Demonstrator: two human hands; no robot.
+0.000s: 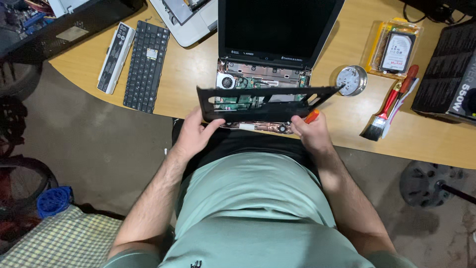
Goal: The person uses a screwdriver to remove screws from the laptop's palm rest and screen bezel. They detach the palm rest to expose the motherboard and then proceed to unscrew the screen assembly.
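Black plastic palmrest frame (263, 101), the laptop's top cover, is in both our hands, lifted and tilted just above the opened laptop (270, 54) at the near edge of the wooden desk (198, 74). Left hand (194, 135) pinches the frame's near-left corner, thumb on top, fingers under. Right hand (310, 133) clamps the near-right part of the frame and also has an orange-handled screwdriver (312, 116) tucked in the same grip. Below the frame the motherboard (248, 79) and a small fan (226, 82) are exposed.

Judgement: to do this lift well we keep the frame level and raise both sides evenly, checking for any ribbon cable still joined underneath; none is clearly visible, the underside is hidden. The screwdriver tip should stay away from the board.

Around: a detached keyboard (146, 64) and a white battery pack (115, 57) lie side by side toward the desk's left edge. A round metal dish (351, 80) sits just right of the laptop, touching the frame's far-right tip or nearly so. A hard drive in a clear case (395, 49), a paintbrush (384, 111) and a black box (448, 74) sit toward the right edge.
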